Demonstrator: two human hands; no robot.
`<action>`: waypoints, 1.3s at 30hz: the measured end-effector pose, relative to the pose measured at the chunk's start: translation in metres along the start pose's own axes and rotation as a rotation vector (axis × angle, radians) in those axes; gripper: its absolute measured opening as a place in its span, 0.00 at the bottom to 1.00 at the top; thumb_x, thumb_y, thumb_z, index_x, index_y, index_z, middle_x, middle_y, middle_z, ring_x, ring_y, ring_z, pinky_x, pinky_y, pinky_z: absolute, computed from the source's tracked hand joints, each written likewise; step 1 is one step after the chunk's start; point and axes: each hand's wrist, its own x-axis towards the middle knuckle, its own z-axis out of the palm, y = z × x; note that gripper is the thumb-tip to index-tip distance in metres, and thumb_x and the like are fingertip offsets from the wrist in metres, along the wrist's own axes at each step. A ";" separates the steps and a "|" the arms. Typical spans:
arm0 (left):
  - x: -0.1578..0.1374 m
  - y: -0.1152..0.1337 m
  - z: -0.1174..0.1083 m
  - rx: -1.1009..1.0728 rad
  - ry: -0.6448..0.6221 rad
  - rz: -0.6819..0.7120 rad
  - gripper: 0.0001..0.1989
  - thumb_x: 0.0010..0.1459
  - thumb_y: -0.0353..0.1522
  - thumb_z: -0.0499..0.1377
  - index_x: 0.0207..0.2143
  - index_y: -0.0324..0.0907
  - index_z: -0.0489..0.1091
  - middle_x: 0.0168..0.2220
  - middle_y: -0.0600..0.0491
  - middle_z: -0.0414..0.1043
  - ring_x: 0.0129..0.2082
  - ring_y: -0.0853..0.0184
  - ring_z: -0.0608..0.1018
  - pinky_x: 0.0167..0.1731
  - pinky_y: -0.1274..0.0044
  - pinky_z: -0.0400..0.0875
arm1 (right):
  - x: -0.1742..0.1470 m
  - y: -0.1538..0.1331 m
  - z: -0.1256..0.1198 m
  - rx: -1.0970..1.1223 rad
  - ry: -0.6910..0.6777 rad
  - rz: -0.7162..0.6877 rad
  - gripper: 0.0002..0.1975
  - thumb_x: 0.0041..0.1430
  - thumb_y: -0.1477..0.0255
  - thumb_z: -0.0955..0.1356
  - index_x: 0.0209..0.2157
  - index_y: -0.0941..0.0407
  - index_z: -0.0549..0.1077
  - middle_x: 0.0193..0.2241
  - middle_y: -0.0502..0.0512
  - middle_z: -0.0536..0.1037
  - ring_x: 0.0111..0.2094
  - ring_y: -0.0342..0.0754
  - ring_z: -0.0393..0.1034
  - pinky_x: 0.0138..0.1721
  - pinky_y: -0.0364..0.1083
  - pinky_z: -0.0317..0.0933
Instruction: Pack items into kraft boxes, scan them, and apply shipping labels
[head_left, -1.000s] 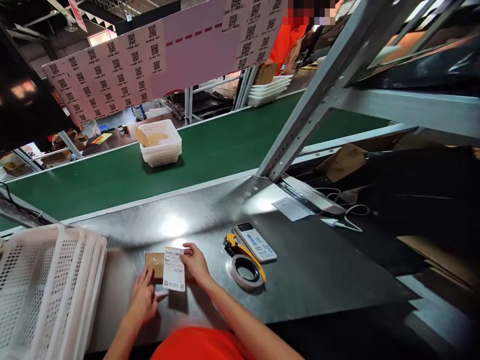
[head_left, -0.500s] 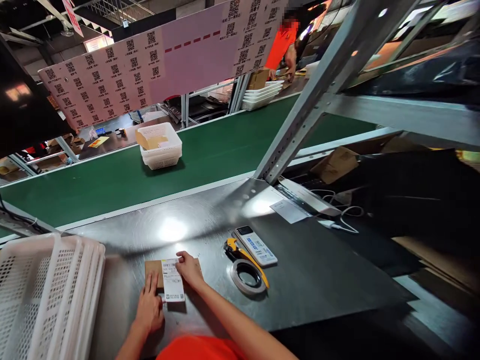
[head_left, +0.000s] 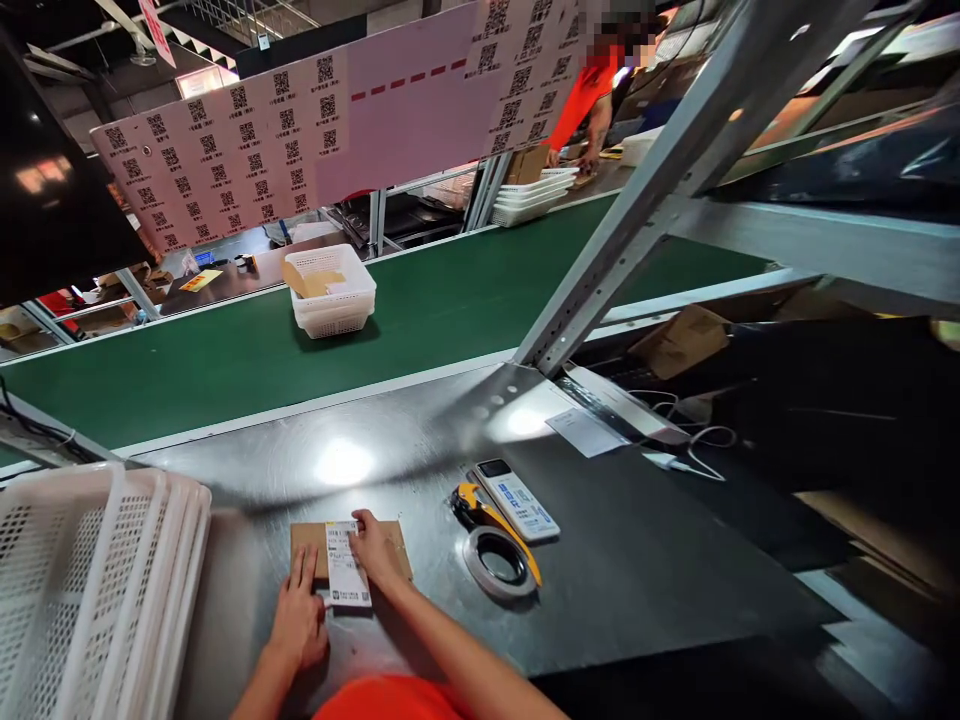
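Observation:
A flat brown cardboard parcel (head_left: pixel 307 535) lies on the metal table, with a white printed shipping label (head_left: pixel 346 580) across its middle. The label's lower end hangs past the parcel's near edge. My left hand (head_left: pixel 298 620) rests at the parcel's left part, two fingers stretched out on the cardboard and the thumb side close to the label's lower left edge. On the right, my right hand (head_left: pixel 375 548) lies over the label's upper right side, fingers pressing down and partly bent. Its palm hides some of the parcel.
Right of the parcel lie a yellow-handled tape dispenser (head_left: pixel 501 562) and a phone-like device (head_left: pixel 519 500). Stacked white baskets (head_left: pixel 90 590) stand at left. Beyond runs a green conveyor (head_left: pixel 442 290) carrying white baskets (head_left: pixel 335 310). A metal post (head_left: pixel 600 240) rises at right; a co-worker (head_left: pixel 592 110) stands beyond.
My right hand has slid slightly down over the label, and its fingers lie closer to the parcel. My left hand stays nearly in place. The camera view has shifted a little.

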 end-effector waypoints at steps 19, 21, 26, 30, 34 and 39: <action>0.002 -0.002 0.004 -0.007 -0.017 -0.002 0.24 0.54 0.31 0.55 0.48 0.37 0.85 0.81 0.56 0.26 0.81 0.52 0.34 0.76 0.56 0.48 | -0.033 0.011 -0.012 -0.577 -0.436 -0.623 0.35 0.71 0.64 0.65 0.75 0.60 0.60 0.76 0.66 0.55 0.77 0.64 0.49 0.76 0.67 0.49; 0.002 -0.001 0.003 -0.007 -0.024 -0.002 0.25 0.55 0.31 0.54 0.49 0.37 0.84 0.81 0.56 0.27 0.81 0.52 0.35 0.76 0.55 0.49 | -0.023 0.012 -0.016 -0.649 -0.407 -0.560 0.36 0.72 0.61 0.63 0.75 0.61 0.58 0.77 0.66 0.52 0.78 0.64 0.46 0.76 0.66 0.48; 0.001 -0.002 -0.001 -0.004 -0.058 0.002 0.23 0.55 0.32 0.55 0.48 0.39 0.84 0.81 0.57 0.26 0.81 0.51 0.34 0.76 0.53 0.48 | 0.008 -0.001 -0.003 -0.718 -0.349 -0.534 0.33 0.75 0.60 0.59 0.74 0.61 0.62 0.74 0.70 0.61 0.74 0.69 0.57 0.74 0.72 0.47; -0.001 -0.011 -0.003 0.023 -0.058 0.041 0.21 0.54 0.31 0.56 0.46 0.38 0.85 0.81 0.56 0.24 0.81 0.51 0.34 0.75 0.54 0.53 | 0.018 -0.011 0.017 -0.697 -0.377 -0.608 0.31 0.75 0.60 0.60 0.73 0.57 0.64 0.74 0.66 0.62 0.76 0.67 0.52 0.76 0.72 0.42; -0.001 -0.014 -0.011 0.019 -0.062 0.073 0.25 0.57 0.30 0.55 0.53 0.39 0.83 0.82 0.55 0.27 0.81 0.52 0.36 0.75 0.56 0.53 | 0.005 0.000 0.012 -0.708 -0.427 -0.671 0.37 0.73 0.56 0.64 0.75 0.59 0.58 0.77 0.71 0.52 0.78 0.67 0.46 0.76 0.71 0.42; -0.015 -0.018 -0.017 -0.006 -0.083 0.079 0.28 0.57 0.29 0.55 0.58 0.42 0.81 0.81 0.55 0.31 0.81 0.52 0.40 0.76 0.55 0.49 | -0.010 0.020 -0.007 -0.751 -0.488 -0.735 0.46 0.69 0.48 0.68 0.77 0.58 0.54 0.77 0.75 0.46 0.78 0.69 0.42 0.75 0.71 0.41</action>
